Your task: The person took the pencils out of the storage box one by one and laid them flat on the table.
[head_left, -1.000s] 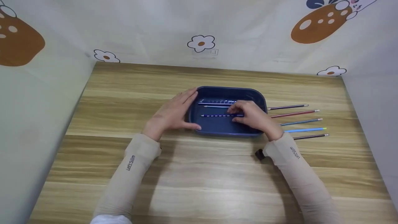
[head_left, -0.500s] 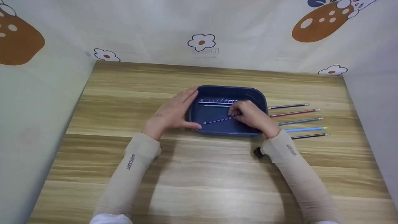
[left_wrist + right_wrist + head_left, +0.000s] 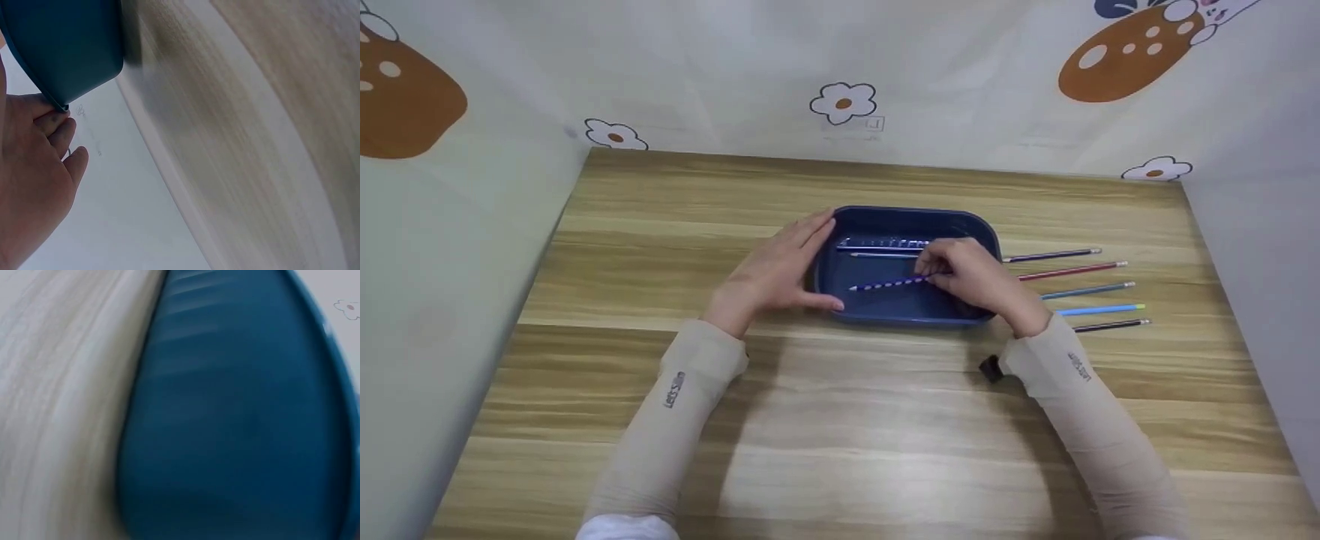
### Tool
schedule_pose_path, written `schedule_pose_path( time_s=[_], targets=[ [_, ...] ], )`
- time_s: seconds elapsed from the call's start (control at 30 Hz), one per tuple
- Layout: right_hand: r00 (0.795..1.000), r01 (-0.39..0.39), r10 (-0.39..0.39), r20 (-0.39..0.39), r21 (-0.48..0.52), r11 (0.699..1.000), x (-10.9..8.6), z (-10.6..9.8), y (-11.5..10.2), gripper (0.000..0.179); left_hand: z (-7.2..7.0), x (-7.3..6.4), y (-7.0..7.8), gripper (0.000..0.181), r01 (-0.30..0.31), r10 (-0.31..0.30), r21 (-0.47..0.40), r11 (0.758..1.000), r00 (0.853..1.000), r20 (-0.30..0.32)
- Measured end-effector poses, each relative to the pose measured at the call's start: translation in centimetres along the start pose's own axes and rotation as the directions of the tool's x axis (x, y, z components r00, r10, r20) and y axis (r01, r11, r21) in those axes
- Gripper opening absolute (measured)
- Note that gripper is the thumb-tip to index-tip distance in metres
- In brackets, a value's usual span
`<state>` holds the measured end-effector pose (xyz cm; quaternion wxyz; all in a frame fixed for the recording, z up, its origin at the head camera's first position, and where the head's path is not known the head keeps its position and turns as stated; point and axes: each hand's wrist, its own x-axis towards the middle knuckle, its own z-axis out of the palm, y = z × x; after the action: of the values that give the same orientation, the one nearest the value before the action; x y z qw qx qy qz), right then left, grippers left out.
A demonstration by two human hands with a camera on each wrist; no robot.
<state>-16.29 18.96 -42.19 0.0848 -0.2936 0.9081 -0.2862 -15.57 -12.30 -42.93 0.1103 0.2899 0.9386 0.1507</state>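
A dark blue plastic open-topped box [image 3: 911,322] stands on the wooden table. My left hand [image 3: 772,274] rests against its left end, fingers straight along the side and thumb at the near corner. My right hand [image 3: 979,277] reaches over the right end and pinches a blue pencil [image 3: 889,283] with pale marks, its tip slanting left inside the box. Behind it lie a silvery pencil [image 3: 877,256] and a clear ruler-like strip [image 3: 877,244]. The left wrist view shows the box's outer wall [image 3: 67,45] and the left fingers; in the right wrist view the box wall [image 3: 236,410] hides the right hand.
Right of the box several pencils lie side by side, among them a red one [image 3: 1076,271] and a light blue one [image 3: 1102,309]; my right hand and wrist partly cover the row. Pale walls with printed flowers [image 3: 843,103] enclose the table [image 3: 810,450].
The blue pencil's left tip swings towards the near side, then part of the way back. My right hand has shifted slightly right since half a second ago. My left hand stays by the box.
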Motion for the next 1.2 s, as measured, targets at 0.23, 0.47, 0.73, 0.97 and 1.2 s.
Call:
schedule_pose_path(
  time_s=[0.23,0.47,0.73,0.97,1.2],
  targets=[
    [0.999,0.024,-0.023,-0.030,0.015,1.000,-1.0,-1.0,-0.7,0.019,0.0,0.0,-0.1,0.124,-0.013,0.014,0.011,1.000,1.000,-0.001],
    [0.999,0.014,-0.013,-0.031,0.036,0.999,-2.9,-2.0,-1.1,0.019,-0.1,0.0,0.0,0.124,-0.015,0.015,0.005,1.000,1.000,0.002],
    [0.998,-0.026,0.028,-0.051,0.043,0.999,-5.4,-2.8,-0.9,0.017,-0.1,0.0,0.0,0.123,-0.011,0.011,0.000,1.000,1.000,0.001],
    [0.994,-0.030,0.033,-0.109,0.025,0.999,-7.9,-3.5,-0.2,0.018,0.0,0.0,0.0,0.123,-0.013,0.013,0.002,1.000,1.000,-0.003],
    [0.988,-0.061,0.059,-0.140,-0.013,0.998,-11.0,-3.8,1.5,0.025,0.0,0.0,0.0,0.124,-0.027,0.027,0.000,1.000,0.999,-0.018]
  ],
)
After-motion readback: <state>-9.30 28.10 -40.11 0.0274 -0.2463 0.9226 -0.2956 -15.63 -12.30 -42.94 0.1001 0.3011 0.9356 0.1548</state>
